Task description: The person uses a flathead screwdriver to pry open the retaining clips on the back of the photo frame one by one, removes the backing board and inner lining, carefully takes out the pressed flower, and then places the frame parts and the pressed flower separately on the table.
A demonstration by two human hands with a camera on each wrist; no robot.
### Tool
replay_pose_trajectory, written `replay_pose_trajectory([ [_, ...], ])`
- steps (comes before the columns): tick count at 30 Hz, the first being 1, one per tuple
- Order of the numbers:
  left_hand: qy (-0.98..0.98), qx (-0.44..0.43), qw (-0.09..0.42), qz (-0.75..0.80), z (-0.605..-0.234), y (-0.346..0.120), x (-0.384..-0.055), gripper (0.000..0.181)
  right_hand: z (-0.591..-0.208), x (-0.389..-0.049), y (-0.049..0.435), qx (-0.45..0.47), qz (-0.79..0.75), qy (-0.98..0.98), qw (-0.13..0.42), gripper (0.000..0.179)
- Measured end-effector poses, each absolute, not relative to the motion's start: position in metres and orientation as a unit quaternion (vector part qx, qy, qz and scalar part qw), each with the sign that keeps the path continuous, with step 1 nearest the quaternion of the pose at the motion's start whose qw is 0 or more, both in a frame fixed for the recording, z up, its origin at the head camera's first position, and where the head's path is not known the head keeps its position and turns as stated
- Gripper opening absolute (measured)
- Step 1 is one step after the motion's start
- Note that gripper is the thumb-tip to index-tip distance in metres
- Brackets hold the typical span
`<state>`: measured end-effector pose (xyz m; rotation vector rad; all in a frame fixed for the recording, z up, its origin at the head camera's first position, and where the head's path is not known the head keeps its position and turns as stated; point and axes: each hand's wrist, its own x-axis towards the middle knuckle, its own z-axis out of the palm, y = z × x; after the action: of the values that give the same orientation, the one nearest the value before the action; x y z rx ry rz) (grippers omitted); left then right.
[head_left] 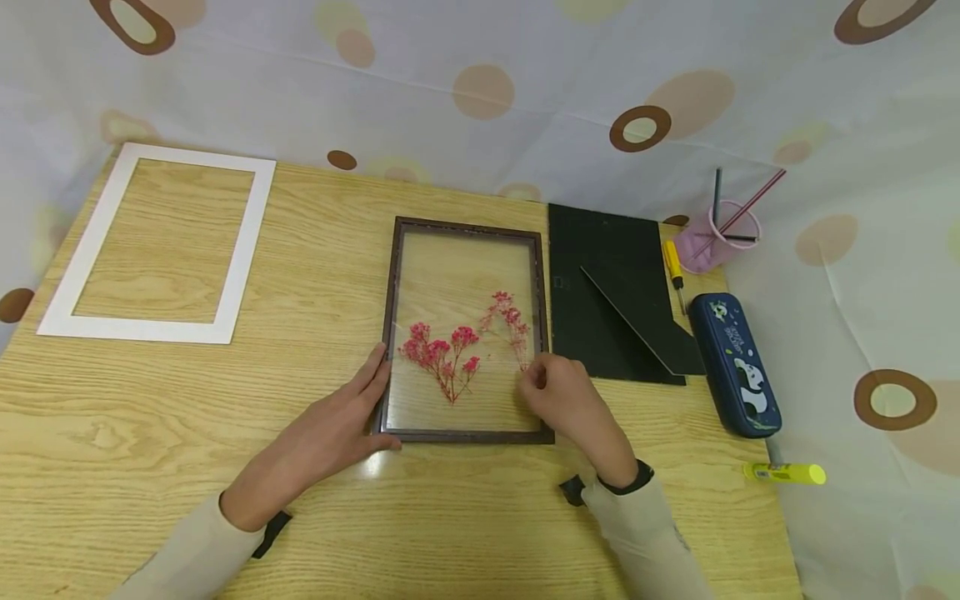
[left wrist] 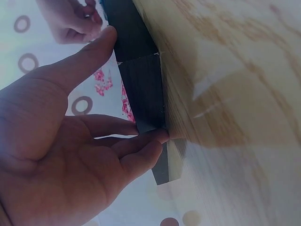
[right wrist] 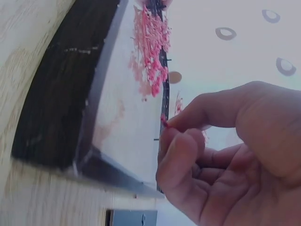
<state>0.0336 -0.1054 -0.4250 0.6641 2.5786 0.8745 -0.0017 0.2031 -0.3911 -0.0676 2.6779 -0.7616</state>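
A dark brown picture frame (head_left: 537, 275) with a clear pane lies on the wooden table. My left hand (head_left: 324, 437) rests at its lower left corner, fingers along the left side and thumb by the bottom edge. In the left wrist view, the fingertips touch the frame's dark side (left wrist: 141, 89). Above the pane's right part, my right hand (head_left: 566, 396) pinches a small pink piece (right wrist: 164, 121) between thumb and index finger, seemingly of the right-hand dried flower sprig (head_left: 510, 317). Another pink dried flower sprig (head_left: 438, 354) lies on the pane further left.
A white mat border (head_left: 247, 250) lies at the left. Right of the frame is a black backing board (head_left: 600, 242) with its stand leg. Further right are a yellow screwdriver (head_left: 673, 262), a pink pencil cup (head_left: 697, 250), a blue pencil case (head_left: 735, 362) and a yellow glue stick (head_left: 787, 473).
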Motion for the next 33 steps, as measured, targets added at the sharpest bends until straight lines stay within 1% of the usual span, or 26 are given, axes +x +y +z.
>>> replay_pose_trajectory([
  [5,0.907,0.235,0.168,0.308,-0.426,-0.105,0.034,0.101,-0.385,0.004,0.220,-0.032,-0.286,0.942,0.175,0.012],
  [11,0.907,0.236,0.168,0.305,-0.426,-0.104,0.034,0.101,-0.382,0.016,0.251,-0.030,-0.307,0.931,0.194,0.010],
  [15,0.907,0.237,0.168,0.305,-0.425,-0.103,0.034,0.101,-0.382,0.026,0.271,-0.030,-0.307,0.931,0.195,0.011],
  [24,0.909,0.234,0.171,0.299,-0.424,-0.104,0.034,0.103,-0.392,0.054,0.314,0.009,-0.302,0.931,0.205,0.012],
  [33,0.908,0.237,0.169,0.300,-0.424,-0.105,0.032,0.102,-0.408,0.075,0.349,0.048,-0.265,0.939,0.214,0.012],
])
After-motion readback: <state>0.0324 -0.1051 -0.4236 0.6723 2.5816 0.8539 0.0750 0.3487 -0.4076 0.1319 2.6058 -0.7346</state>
